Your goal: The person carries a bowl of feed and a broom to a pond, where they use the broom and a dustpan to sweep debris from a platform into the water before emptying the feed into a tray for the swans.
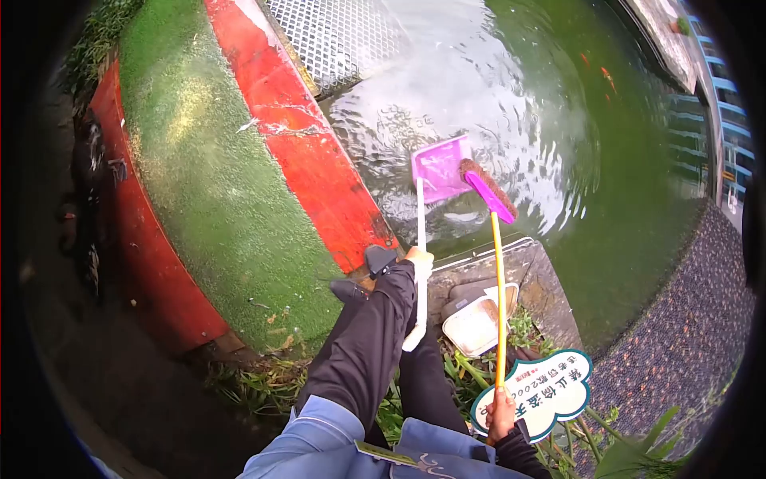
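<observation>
My left hand (420, 259) is closed round the white handle of a pink dustpan (440, 177), with the handle's lower end hanging down past my sleeve. The pan reaches out over the greenish pond water (550, 152) beside the platform's edge. In my right hand (501, 413) is the yellow pole of a broom (500, 311). Its pink head with brown bristles is held up over the water, just right of the dustpan and overlapping its edge in this view. My right fingers wrap the pole low down, in front of a cloud-shaped white sign (542, 389).
A green turf walkway (199, 160) with red borders runs along the left. Metal mesh (335, 40) lies at the top. Near my feet, a white plastic tray (472, 326) rests by a stone slab (546, 291). Plants grow below; orange fish (608, 77) swim at right.
</observation>
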`<state>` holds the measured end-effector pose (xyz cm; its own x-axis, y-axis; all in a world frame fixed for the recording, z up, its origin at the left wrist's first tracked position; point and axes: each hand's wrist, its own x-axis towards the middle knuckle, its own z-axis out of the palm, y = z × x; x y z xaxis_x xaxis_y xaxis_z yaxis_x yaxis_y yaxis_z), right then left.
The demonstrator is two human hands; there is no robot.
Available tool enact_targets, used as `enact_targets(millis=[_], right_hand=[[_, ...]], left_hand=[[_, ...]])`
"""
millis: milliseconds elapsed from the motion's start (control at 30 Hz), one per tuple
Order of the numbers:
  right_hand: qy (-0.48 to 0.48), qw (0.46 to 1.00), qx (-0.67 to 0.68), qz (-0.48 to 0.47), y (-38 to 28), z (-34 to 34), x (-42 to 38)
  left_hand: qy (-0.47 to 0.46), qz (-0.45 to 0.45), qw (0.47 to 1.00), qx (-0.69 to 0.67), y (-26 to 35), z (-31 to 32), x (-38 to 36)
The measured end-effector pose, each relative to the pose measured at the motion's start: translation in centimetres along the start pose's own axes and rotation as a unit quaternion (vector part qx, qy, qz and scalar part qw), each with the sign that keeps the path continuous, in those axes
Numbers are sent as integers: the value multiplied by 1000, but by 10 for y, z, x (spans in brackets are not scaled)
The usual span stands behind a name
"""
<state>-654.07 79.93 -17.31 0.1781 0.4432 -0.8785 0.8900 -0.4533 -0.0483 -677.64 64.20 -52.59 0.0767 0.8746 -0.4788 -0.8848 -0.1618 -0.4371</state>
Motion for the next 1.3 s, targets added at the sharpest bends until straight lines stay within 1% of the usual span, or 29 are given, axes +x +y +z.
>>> enact_targets(millis=[67, 133, 167, 200, 233, 267, 300, 333, 367, 400, 467, 500, 533, 600, 633, 667, 733, 767, 867, 933, 1000, 1067, 1133, 1200, 1267, 1300], right_hand=[[-14, 1000, 7, -20, -6, 3, -1], [47, 999, -1, -14, -6, 2, 4], [32, 999, 5, -34, -1, -5, 11], [24, 999, 11, -22, 1, -12, 16], [42, 999, -4, -32, -8, -6, 12], [61, 997, -19, -44, -21, 1, 2], [57, 996, -15, -71, -28, 3, 0], [56, 994, -9, -99, -35, 5, -4], [49, 991, -4, -124, -51, 16, -18], [46, 990, -11, -136, -56, 12, -15], [16, 986, -37, -162, -71, 8, -8], [6, 978, -55, -201, -80, 12, -9], [3, 979, -56, -197, -93, 20, -17], [2, 969, -84, -232, -112, 39, -29], [-31, 963, -81, -256, -115, 41, -16], [-47, 950, -85, -295, -119, 49, -4], [-77, 896, -137, -415, -131, 70, 8], [-82, 872, -154, -457, -134, 82, 27], [-119, 837, -212, -491, -166, 139, -31], [-146, 831, -240, -480, -177, 182, -36], [-158, 750, -319, -558, -197, 243, -93], [-154, 694, -366, -600, -205, 307, -121], [-155, 678, -424, -580, -212, 380, -142], [-195, 651, -380, -627, -207, 454, -141], [-208, 634, -401, -627, -201, 522, -155], [-202, 628, -422, -622, -199, 555, -163]], left_hand=[[42, 49, 998, 26, 4, 8, -10], [58, 6, 997, 58, -1, 17, -39], [-57, -99, 992, -45, -5, -17, -29], [-197, -133, 963, -127, -22, -38, -34], [-137, -65, 974, -171, -37, -7, -75], [-110, -36, 976, -186, -48, 23, -114], [-76, 19, 985, -154, -63, 37, -140], [-97, 70, 981, -150, -78, 48, -164], [-70, 100, 986, -111, -87, 68, -193], [-45, 131, 986, -93, -99, 80, -215], [-33, 159, 982, -93, -122, 102, -257], [-10, 186, 979, -86, -132, 117, -281], [13, 211, 974, -82, -143, 131, -303], [21, 260, 960, -100, -159, 155, -341], [30, 280, 953, -114, -163, 168, -360], [1, 311, 942, -125, -167, 173, -374], [-17, 366, 917, -160, -169, 179, -398], [-29, 396, 902, -170, -166, 179, -408], [-49, 483, 851, -199, -149, 166, -437], [-47, 530, 822, -200, -126, 162, -463], [-44, 574, 792, -202, -97, 147, -488], [-37, 604, 767, -215, -60, 129, -516], [44, 637, 746, -189, -14, 116, -548], [-17, 633, 758, -157, 32, 86, -577], [94, 648, 739, -157, 75, 74, -601], [132, 666, 720, -142, 93, 70, -609]])
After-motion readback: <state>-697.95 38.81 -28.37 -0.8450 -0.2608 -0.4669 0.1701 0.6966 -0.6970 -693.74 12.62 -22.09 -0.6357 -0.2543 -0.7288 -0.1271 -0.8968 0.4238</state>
